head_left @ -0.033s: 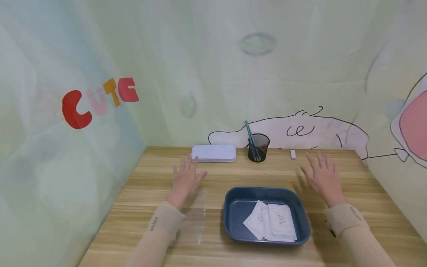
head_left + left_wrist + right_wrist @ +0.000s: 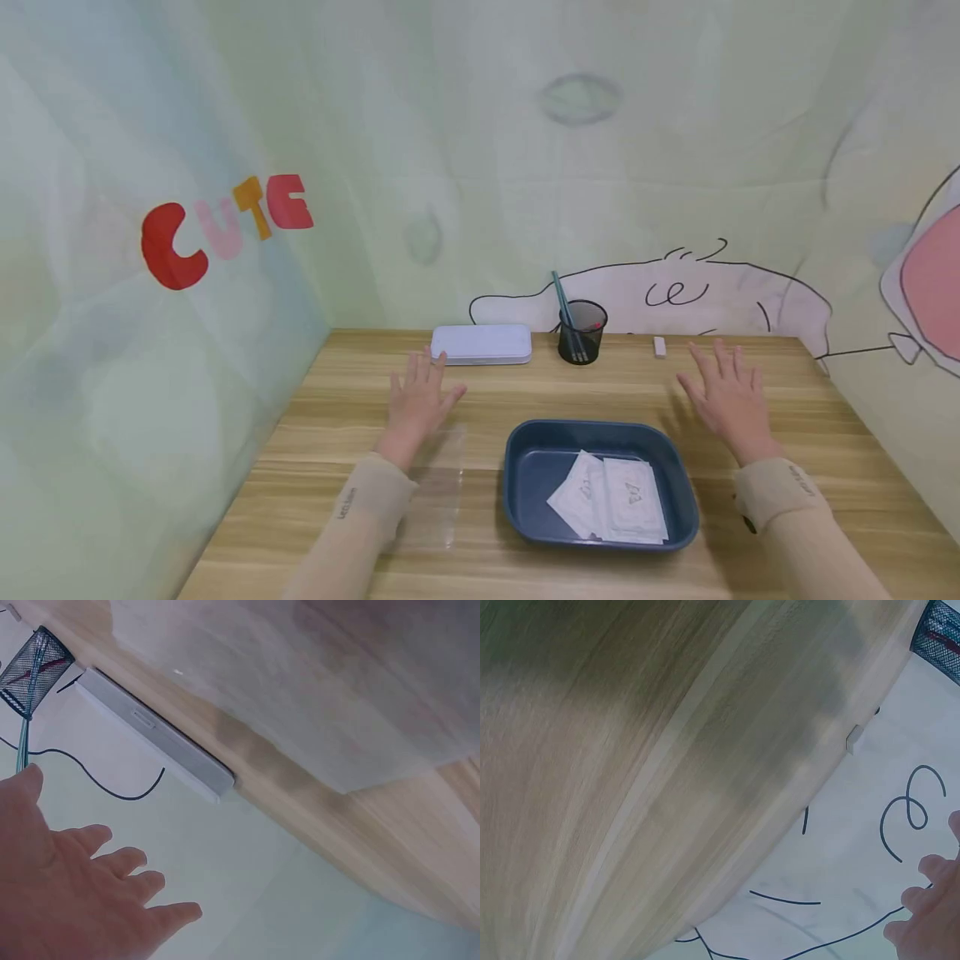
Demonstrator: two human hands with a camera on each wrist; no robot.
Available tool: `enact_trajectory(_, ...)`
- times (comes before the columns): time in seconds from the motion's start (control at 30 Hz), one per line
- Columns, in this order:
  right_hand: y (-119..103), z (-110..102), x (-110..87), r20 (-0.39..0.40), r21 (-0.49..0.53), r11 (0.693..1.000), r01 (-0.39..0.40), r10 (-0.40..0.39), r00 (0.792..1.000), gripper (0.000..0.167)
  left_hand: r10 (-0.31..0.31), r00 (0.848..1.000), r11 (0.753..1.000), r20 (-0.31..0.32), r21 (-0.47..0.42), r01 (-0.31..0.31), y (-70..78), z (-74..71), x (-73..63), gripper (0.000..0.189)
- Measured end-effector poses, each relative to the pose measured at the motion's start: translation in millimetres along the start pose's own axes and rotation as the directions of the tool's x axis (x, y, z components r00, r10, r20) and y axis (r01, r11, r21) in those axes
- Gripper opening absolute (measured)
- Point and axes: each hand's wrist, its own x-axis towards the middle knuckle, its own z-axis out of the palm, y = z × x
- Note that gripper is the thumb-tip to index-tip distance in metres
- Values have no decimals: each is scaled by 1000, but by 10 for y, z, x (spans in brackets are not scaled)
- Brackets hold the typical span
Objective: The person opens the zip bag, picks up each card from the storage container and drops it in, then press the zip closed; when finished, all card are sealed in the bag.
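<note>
My left hand (image 2: pixel 417 410) is held over the table with its fingers spread, nothing in it. In the head view its fingertips overlap the front edge of a white flat case (image 2: pixel 482 343). Beneath the left wrist lies a clear, see-through sheet (image 2: pixel 444 500), its shiny edge catching light. My right hand (image 2: pixel 727 407), also spread and holding nothing, is over the right side, nearest a small white block (image 2: pixel 660 347). Between the forearms stands a dark blue tray (image 2: pixel 517 500) with white printed packets (image 2: pixel 633 500) lying overlapped in its right part.
A black mesh pen holder (image 2: pixel 582 333) with teal sticks (image 2: pixel 562 298) and something red stands at the back, right of the case. Behind the wooden table (image 2: pixel 337 375) hangs a printed cloth backdrop (image 2: pixel 480 167). A small dark object (image 2: pixel 748 523) shows beside the right sleeve.
</note>
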Motion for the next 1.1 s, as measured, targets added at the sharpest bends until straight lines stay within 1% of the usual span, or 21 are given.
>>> enact_trajectory(0.27,-41,9,65,5,7,1000,13,-13,1000,66,-12,1000,1000,-4,-22,12,-64,73,-49,75)
enact_trajectory(0.5,-112,-20,131,27,30,999,16,-16,1000,68,-27,999,999,-39,-44,25,-130,51,-83,75)
enact_trajectory(0.57,-147,-45,145,30,53,999,12,-14,999,69,-30,999,999,-43,-47,28,-148,31,-93,75)
enact_trajectory(0.63,-200,-84,160,19,88,996,19,-21,1000,69,-29,998,997,-60,-69,25,-162,-7,-110,74)
enact_trajectory(0.7,-284,-140,173,-6,137,989,48,-48,999,66,-33,995,993,-98,-117,21,-176,-52,-129,72)
enact_trajectory(0.73,-344,-175,178,-13,177,982,65,-64,998,64,-33,992,988,-123,-152,14,-184,-77,-138,70)
enact_trajectory(0.77,-417,-221,173,-13,217,973,77,-76,997,63,-39,988,980,-148,-198,9,-190,-107,-154,67)
enact_trajectory(0.83,-597,-318,144,-14,280,955,96,-96,995,60,-50,981,956,-188,-294,-8,-204,-159,-188,62)
enact_trajectory(0.9,-818,-425,74,29,346,935,83,-99,995,64,-59,977,922,-207,-386,-27,-211,-207,-224,58)
enact_trajectory(1.0,-1182,-531,-76,103,410,910,65,-117,988,68,-64,978,853,-198,-519,-49,-197,-284,-287,55)
enact_trajectory(1.07,-1423,-547,-172,154,465,883,70,-158,975,68,-74,982,794,-176,-606,-49,-185,-347,-340,55)
enact_trajectory(1.1,-1541,-535,-211,169,493,866,81,-187,968,66,-79,983,769,-167,-638,-46,-184,-383,-374,55)
